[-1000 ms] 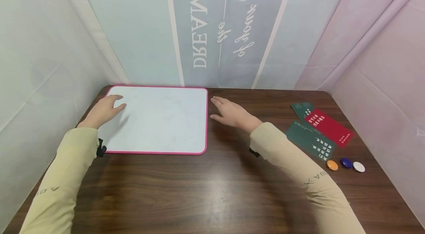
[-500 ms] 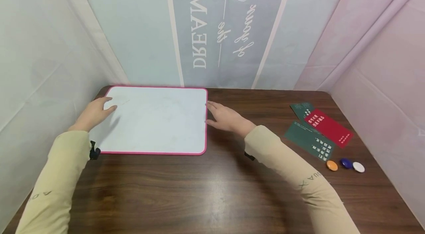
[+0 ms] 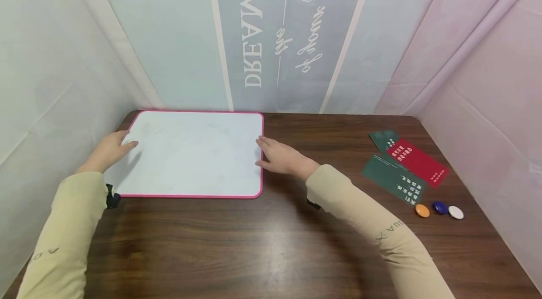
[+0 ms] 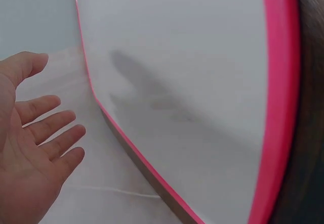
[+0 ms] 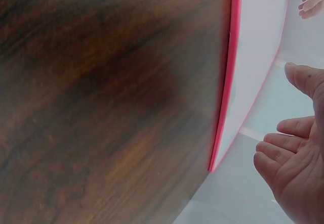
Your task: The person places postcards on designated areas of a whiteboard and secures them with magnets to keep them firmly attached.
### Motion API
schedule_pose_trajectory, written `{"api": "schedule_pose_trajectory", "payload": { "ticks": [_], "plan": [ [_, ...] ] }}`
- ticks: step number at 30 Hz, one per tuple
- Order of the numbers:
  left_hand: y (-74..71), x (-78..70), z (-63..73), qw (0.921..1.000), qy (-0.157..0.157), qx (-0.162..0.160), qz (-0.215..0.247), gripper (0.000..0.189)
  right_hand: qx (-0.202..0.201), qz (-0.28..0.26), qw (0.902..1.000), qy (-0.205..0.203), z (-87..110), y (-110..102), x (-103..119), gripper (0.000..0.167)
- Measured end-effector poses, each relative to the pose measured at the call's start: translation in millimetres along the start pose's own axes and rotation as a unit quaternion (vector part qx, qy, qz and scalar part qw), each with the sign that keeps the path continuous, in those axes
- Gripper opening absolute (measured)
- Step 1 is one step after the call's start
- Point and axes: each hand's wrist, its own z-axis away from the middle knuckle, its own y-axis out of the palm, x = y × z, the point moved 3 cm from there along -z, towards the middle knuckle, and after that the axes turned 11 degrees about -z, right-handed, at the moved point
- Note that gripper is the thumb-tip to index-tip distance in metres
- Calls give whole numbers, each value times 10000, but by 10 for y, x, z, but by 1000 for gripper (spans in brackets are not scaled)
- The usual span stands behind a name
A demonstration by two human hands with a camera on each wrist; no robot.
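Observation:
A whiteboard with a pink rim lies flat on the dark wooden table at the back left. Over its left edge is my left hand, fingers relaxed and thumb spread; in the left wrist view the palm of that hand holds nothing, and its shadow falls on the board. My right hand reaches in from the other side, fingertips overlapping the right rim in the head view. The right wrist view shows this hand with bent-free, parted fingers and thumb, nothing between them, above the level of the board.
Two green cards, one nearer and one farther, lie at the right with a red card. Before them sit an orange round magnet-like disc, a blue disc and a white disc. Curtains enclose the table.
Both hands have moved left and slightly nearer to me; the left went from over the board to its left edge, the right from beside the board to its right rim. The board has stayed put.

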Motion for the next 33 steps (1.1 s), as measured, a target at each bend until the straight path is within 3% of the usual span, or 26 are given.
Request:
{"api": "schedule_pose_trajectory", "payload": {
  "ticks": [7, 14, 20, 27, 33],
  "plan": [
    [65, 105, 30, 9998, -123, 111, 77, 63, 95, -31, 9999, 56, -7, 85, 12, 72],
    [125, 185, 67, 9983, -326, 486, 38, 70, 250, -116, 9996, 104, -30, 177, 19, 73],
    [170, 208, 84, 9957, -558, 742, 41, 77, 496, -392, 9971, 417, -31, 236, 26, 77],
    [228, 202, 120, 9924, -751, 966, 121, 81, 675, -518, 9951, 500, -39, 312, 23, 79],
    [264, 213, 116, 9925, -761, 956, 84, 79, 711, -529, 9948, 503, -49, 368, 16, 80]
  ]
}}
